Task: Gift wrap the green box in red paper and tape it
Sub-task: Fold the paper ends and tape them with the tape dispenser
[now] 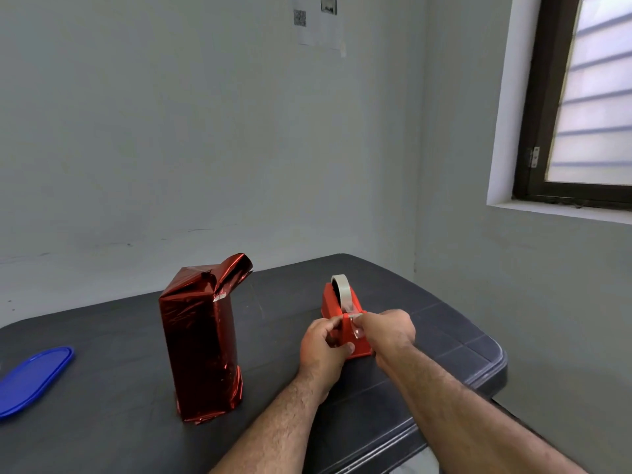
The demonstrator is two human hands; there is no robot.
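Note:
The box (201, 340) stands upright on the dark table (102, 354), fully covered in shiny red paper; no green shows. At its top a loose flap of red paper (234, 271) sticks up to the right, with a bit of clear tape below it. To the right sits a red tape dispenser (337, 299) with a roll of clear tape (343, 285). My left hand (323, 347) grips the front of the dispenser. My right hand (388, 330) pinches a strip of tape (357, 331) at the cutter.
A blue oval lid (32, 379) lies at the table's left edge. The table's right corner (492, 360) is close to my right forearm. Grey walls stand behind, and a window (588, 97) is at the right.

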